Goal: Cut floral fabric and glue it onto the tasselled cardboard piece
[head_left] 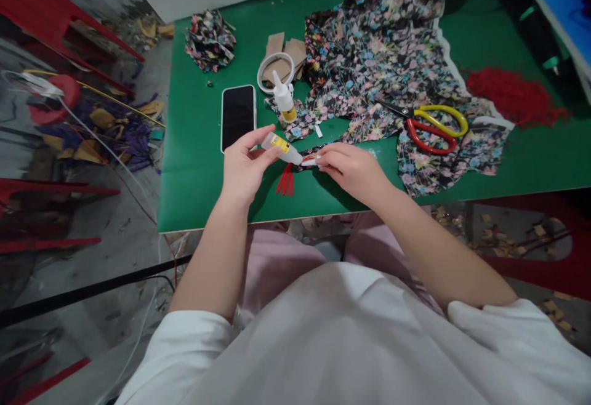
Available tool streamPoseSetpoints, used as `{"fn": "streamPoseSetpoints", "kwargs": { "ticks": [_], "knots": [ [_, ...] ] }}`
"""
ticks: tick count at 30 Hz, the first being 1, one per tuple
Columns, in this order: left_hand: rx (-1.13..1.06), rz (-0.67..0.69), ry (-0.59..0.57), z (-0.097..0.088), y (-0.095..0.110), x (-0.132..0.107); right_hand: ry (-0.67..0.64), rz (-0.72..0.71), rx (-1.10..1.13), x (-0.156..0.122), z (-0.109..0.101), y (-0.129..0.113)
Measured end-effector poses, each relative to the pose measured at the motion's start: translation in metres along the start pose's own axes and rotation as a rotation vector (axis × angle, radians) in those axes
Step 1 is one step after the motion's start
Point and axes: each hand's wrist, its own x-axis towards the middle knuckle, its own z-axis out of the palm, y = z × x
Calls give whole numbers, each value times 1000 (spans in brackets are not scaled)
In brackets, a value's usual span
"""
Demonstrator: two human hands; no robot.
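My left hand [242, 168] grips a small clear glue bottle [282, 148] with a yellow label, tilted so its tip points down to the right. The tip meets or nearly meets a narrow white piece [310, 162], which my right hand [354, 168] pinches between its fingers. Beneath it lies a dark floral fabric strip [301, 168], partly hidden by the fingers. A red thread tassel [285, 181] hangs at the strip's left end, close to the table's front edge. Whether the tassel is fixed to the white piece I cannot tell.
On the green table [194, 177] are a phone [239, 117], a second glue bottle [284, 100] by a white tape ring [261, 72], and brown card pieces [295, 54]. Scissors [429, 125] rest on floral fabric [383, 54]. Red threads [512, 94] lie right; a fabric bundle [210, 40] sits back left.
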Motion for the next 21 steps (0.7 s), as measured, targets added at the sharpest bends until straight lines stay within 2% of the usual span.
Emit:
{"fn": "streamPoseSetpoints", "kwargs": {
  "ticks": [4, 10, 16, 21],
  "knots": [
    [62, 49, -13, 0, -2, 1, -28, -52, -23, 2, 2, -2],
    [128, 107, -49, 1, -6, 1, 28, -138, -79, 3, 6, -3],
    [154, 107, -41, 2, -7, -1, 3, -126, -129, 0, 1, 3],
    [186, 137, -34, 4, 1, -4, 16, -150, -175, -4, -7, 5]
  ]
}}
